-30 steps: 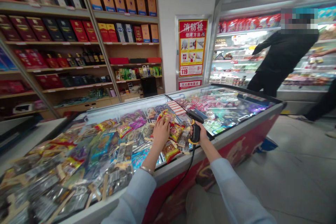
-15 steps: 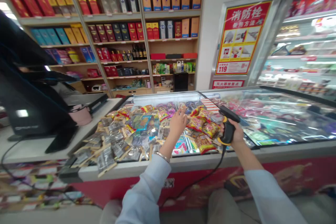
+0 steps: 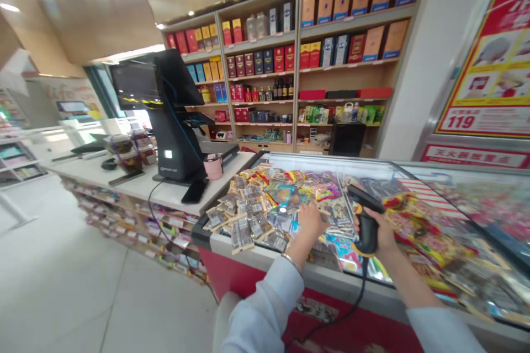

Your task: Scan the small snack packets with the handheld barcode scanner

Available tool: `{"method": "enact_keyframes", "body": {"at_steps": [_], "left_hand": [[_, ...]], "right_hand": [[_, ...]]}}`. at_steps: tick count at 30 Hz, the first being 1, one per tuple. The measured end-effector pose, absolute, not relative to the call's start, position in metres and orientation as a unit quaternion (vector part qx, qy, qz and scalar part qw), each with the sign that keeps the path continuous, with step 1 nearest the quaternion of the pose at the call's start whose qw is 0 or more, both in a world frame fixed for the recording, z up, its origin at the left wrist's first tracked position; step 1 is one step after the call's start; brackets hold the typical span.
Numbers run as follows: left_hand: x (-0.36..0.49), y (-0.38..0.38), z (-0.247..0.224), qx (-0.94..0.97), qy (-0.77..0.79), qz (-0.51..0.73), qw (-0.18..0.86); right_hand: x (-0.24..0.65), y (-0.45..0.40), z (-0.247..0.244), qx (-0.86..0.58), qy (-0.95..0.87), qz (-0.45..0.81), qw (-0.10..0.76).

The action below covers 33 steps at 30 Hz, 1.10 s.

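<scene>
My right hand (image 3: 383, 231) grips a black and yellow barcode scanner (image 3: 366, 229), held upright above the freezer's glass lid, its cable hanging down in front. Over the near right side of a pile of snack packets (image 3: 250, 212) reaches my left hand (image 3: 310, 223), palm down, thumb apart from the fingers. Its fingertips are at the packets; whether they touch one is unclear. Many of these packets are clear with a dark filling and pale strips. A second heap of red and yellow snack packets (image 3: 418, 231) lies right of the scanner.
The chest freezer (image 3: 244, 265) has a grey rim and red front. Left of it, a counter (image 3: 144, 190) carries a checkout terminal (image 3: 176, 138), a pink cup (image 3: 213, 166) and a phone (image 3: 195, 191). Behind stand shelves of boxed bottles (image 3: 265, 60). Open floor (image 3: 83, 276) shows at left.
The view has turned left, showing more counter and floor. My left hand has moved left onto the clear packets. The scanner in my right hand has shifted left, away from the red and yellow packets.
</scene>
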State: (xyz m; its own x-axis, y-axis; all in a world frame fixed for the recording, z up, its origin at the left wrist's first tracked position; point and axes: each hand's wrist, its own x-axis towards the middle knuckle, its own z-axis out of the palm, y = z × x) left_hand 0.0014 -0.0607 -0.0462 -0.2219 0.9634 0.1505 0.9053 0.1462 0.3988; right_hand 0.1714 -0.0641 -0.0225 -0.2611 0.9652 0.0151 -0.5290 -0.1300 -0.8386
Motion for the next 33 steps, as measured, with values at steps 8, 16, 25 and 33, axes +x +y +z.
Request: {"method": "enact_keyframes", "body": {"at_steps": [8,16,25,33], "left_hand": [[-0.055,-0.047,-0.044,0.589,0.762,0.233,0.134],[-0.072,-0.036,-0.049,0.586,0.679,0.432,0.1],[-0.085,-0.023,-0.061,0.498,0.628,0.59,0.097],[-0.08,-0.035,-0.048,0.516,0.602,0.603,0.085]], "right_hand": [[0.139,-0.04,-0.044,-0.289,-0.363,0.731,0.501],[0.134,-0.039,-0.053,-0.298,-0.364,0.732,0.492],[0.133,-0.046,-0.05,-0.287,-0.378,0.732,0.49],[0.13,-0.051,-0.048,-0.296,-0.363,0.745,0.475]]}}
